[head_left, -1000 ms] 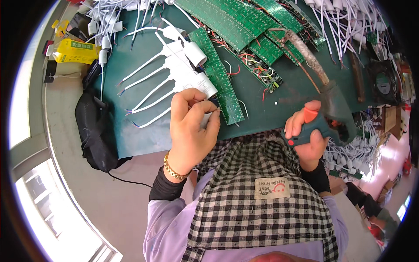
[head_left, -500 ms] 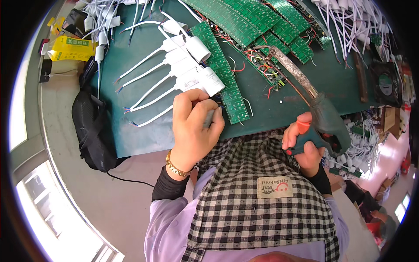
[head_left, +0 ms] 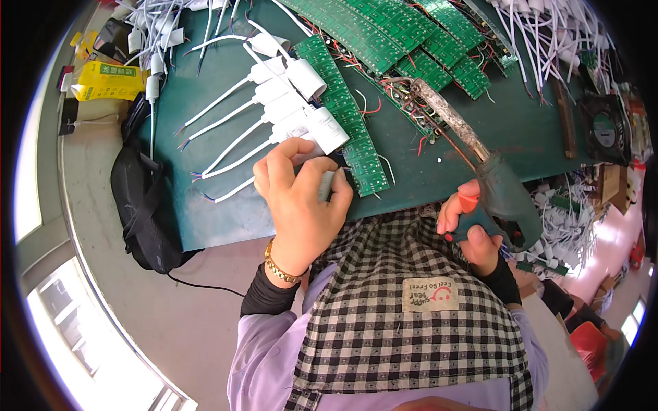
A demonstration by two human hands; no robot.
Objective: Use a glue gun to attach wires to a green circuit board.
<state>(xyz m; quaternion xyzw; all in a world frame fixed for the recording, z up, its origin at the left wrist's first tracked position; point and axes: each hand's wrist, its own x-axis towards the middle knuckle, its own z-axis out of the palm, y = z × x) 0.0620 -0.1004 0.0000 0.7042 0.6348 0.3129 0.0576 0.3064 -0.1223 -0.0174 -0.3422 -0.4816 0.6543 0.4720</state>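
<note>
My left hand (head_left: 298,195) is curled at the table's front edge, around a pale cylindrical piece (head_left: 327,183) that shows only between its fingers. Just beyond the fingers lies a row of white cylindrical housings (head_left: 327,130) with white cables (head_left: 233,154) ending in bare coloured wires. Beside them, a strip of green circuit boards (head_left: 356,147) runs toward me, its near end close to my fingertips. My right hand (head_left: 473,229) grips a dark green soldering gun (head_left: 510,198) with a red trigger. The gun's metal tip (head_left: 411,83) points up-left over the boards and loose wires.
More green board panels (head_left: 384,41) are stacked at the back. Bundles of white cabled parts lie at the far left (head_left: 161,31) and far right (head_left: 538,34). A yellow package (head_left: 110,79), a black bag (head_left: 140,205) and a black fan (head_left: 604,130) stand at the sides.
My left hand's fingers have spread and its back has shifted slightly left. The soldering gun has moved a little left, its tip slightly lower.
</note>
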